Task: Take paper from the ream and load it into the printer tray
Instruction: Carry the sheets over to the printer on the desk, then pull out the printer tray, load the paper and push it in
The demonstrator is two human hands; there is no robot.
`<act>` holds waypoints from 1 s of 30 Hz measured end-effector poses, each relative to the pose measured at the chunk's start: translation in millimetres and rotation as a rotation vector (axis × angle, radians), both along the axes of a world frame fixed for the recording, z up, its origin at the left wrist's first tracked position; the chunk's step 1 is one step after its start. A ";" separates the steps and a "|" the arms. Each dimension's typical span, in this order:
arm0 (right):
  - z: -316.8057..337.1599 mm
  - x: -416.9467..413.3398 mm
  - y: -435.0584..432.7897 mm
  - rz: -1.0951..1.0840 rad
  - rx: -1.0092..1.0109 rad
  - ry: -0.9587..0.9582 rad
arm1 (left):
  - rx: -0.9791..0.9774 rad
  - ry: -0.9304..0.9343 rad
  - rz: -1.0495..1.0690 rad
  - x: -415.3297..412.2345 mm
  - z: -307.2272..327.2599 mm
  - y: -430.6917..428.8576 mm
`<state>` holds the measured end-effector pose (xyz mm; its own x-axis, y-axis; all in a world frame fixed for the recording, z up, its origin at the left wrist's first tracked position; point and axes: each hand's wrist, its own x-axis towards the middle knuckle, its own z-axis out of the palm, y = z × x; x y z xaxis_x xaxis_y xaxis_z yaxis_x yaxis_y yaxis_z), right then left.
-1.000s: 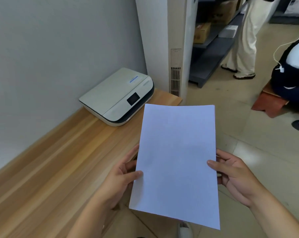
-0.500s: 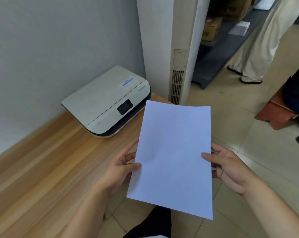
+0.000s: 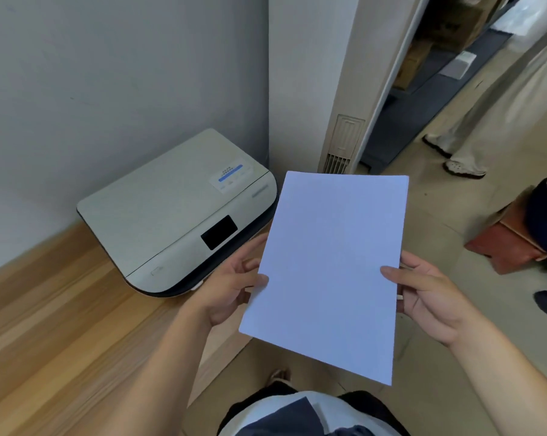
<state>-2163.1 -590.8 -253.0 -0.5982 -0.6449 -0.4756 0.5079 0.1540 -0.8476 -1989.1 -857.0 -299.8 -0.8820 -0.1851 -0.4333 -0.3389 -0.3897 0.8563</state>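
Closer now: our thin white paper sheaf hangs just beside the flat grey-white printer on the pale wooden counter. Left hand and right hand each pinch a side edge. No open tray shows; loading comes next, we judge.

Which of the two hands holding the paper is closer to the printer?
The left hand, gripping the left edge of the paper just in front of the printer; the right hand holds the opposite edge, over the floor.

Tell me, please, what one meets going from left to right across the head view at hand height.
wooden table → printer → left hand → paper → right hand
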 end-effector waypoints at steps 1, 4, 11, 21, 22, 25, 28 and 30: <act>-1.2 -8.3 -3.3 0.005 -0.002 -0.005 | 0.007 -0.002 0.008 -6.2 0.4 -2.5; -4.6 -38.7 -14.8 0.053 0.001 -0.006 | -0.007 -0.025 0.038 -23.0 -0.1 -7.7; -15.7 -117.7 -52.2 0.165 -0.019 -0.036 | 0.001 -0.177 0.542 -36.5 -6.5 -1.1; -34.9 -219.1 -77.5 0.303 -0.039 -0.127 | -0.118 -0.598 0.781 -67.5 -61.7 53.8; -37.9 -224.1 -78.6 0.312 -0.035 -0.140 | -0.122 -0.623 0.771 -72.2 -66.5 56.4; -44.3 -234.8 -79.3 0.348 -0.017 -0.183 | -0.079 -0.659 0.814 -84.3 -79.3 60.2; -49.7 -242.1 -78.2 0.369 0.017 -0.200 | -0.087 -0.679 0.872 -93.2 -91.9 57.7; -51.2 -244.5 -77.1 0.362 0.034 -0.207 | -0.222 -0.734 0.839 -97.8 -100.3 52.6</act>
